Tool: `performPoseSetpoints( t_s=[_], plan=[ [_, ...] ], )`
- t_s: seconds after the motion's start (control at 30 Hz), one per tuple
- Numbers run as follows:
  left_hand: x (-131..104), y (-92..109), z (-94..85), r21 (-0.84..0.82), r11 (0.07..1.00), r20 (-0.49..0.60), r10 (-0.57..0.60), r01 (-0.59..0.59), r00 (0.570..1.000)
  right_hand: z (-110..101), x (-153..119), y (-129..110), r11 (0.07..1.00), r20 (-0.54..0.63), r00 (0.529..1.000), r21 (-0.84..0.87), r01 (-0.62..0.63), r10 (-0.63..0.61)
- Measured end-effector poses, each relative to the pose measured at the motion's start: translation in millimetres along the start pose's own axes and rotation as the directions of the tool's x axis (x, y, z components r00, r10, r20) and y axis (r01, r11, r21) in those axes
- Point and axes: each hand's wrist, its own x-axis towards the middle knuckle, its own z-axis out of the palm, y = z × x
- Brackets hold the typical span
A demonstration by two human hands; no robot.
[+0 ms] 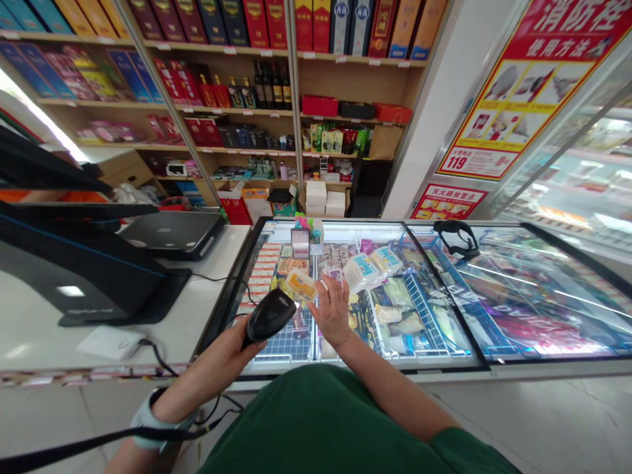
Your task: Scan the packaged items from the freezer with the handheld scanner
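My left hand (230, 352) is wrapped around a black handheld barcode scanner (271, 317), its head pointing toward a clear pack with a yellow-orange label (301, 284). At the right end of that pack, my right hand (333, 309) has its fingers spread, with thumb and forefinger at the pack's edge. The pack is over the glass top of a chest freezer (385, 366). Just beyond my right hand, white packs with blue labels (363, 268) lie on the glass. A small stand (300, 243) with colourful trinkets is at the far edge.
On the left, a counter (39, 345) carries a black point-of-sale terminal (99, 263), a flat black device (175, 232) and a small white box (111, 342). Cables hang by my left forearm. A black strap-like object (457, 238) rests on the freezer. Stocked shelves (237, 108) stand behind.
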Motion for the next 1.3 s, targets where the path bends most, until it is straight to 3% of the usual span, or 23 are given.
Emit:
performPoseSetpoints(
  t_s=[0.47, 0.63, 0.83, 0.97, 1.3],
  plan=[
    [5.9, 9.6, -0.1, 0.004, 1.000, -0.018, -0.003, 0.003, 1.000, -0.7, 0.8, -1.2, 1.000, -0.010, 1.000, 0.018, -0.003, 0.004],
    [10.0, 0.0, 1.1, 0.002, 1.000, -0.033, 0.000, 0.000, 0.999, -5.4, -0.8, 9.5, 0.979, -0.049, 0.981, 0.097, -0.182, 0.187],
    [10.1, -7.4, 2.9, 0.013, 1.000, -0.050, -0.017, 0.017, 0.999, -3.7, -8.6, 32.2, 0.885, -0.089, 0.881, 0.078, -0.459, 0.465],
    [9.4, -4.9, 3.7, 0.006, 1.000, -0.042, -0.025, 0.025, 0.999, 2.3, -11.6, 42.4, 0.854, -0.080, 0.850, 0.029, -0.520, 0.521],
    [6.4, -4.3, 4.7, 0.024, 0.999, -0.044, -0.028, 0.029, 0.999, 16.1, -21.3, 50.6, 0.833, -0.035, 0.835, -0.054, -0.550, 0.549]
  ],
)
